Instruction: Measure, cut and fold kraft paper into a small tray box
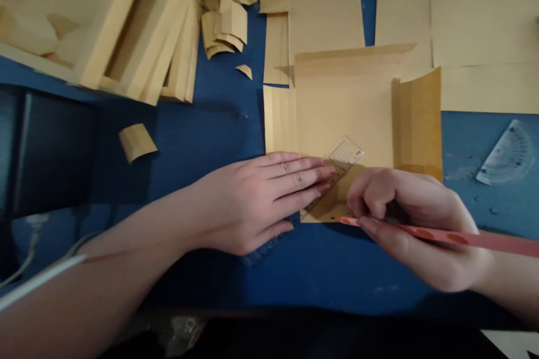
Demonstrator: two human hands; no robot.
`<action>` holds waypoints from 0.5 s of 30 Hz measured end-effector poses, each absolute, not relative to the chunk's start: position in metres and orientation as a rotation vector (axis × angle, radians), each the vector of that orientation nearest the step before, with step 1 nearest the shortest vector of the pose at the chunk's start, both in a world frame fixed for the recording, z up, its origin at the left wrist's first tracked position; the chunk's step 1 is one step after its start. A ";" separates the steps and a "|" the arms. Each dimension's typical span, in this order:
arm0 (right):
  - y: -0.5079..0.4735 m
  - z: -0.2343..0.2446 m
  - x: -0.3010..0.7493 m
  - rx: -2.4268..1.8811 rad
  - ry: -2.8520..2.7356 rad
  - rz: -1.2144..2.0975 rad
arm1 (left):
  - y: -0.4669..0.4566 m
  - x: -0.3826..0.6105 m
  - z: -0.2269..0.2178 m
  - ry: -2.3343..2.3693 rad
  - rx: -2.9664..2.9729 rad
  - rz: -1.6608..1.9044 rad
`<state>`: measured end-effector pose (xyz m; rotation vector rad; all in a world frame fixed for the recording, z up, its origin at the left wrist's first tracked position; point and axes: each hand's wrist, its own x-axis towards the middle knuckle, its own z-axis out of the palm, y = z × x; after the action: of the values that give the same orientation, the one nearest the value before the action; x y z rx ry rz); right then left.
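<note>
Left hand: lies flat in the middle of the frame, fingers straight and pressed together, their tips on the ruler.
Ruler: clear plastic, slanted, on the lower part of the sheet; its upper end shows free — the lower end is hidden under the fingers.
Right hand: lower right of the frame, fingers curled and pinching the pencil; the thumb lies along it.
Pencil: pink with darker spots, almost level, its tip at the lower edge of the sheet, just beside the ruler.
Sheet: brown card, in the centre of the frame on the counter, with a flap standing up on its right side and a folded strip on its left.
Counter: blue surface.
Protractor: clear half-circle at the right edge, well apart from the hands.
Boxes: open card frames, upper left, leaning on each other.
Scraps: curled card pieces at the top centre — one more piece lies alone at the left.
Flat sheets: upper right, side by side.
</note>
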<state>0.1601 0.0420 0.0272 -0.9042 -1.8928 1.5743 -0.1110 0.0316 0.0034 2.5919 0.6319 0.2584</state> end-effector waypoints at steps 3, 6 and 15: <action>0.042 0.029 0.161 -0.899 -1.911 1.562 | 0.031 -0.112 0.002 0.622 2.614 0.232; 0.042 0.029 0.161 -0.871 -1.945 1.528 | 0.032 -0.112 0.002 0.618 2.616 0.219; 0.042 0.027 0.152 -0.771 -2.097 1.391 | 0.034 -0.110 0.005 0.610 2.589 0.247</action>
<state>0.1518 0.0420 0.0270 -0.7713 -2.0975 1.3914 -0.1103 0.0340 0.0045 2.5895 0.6105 0.2471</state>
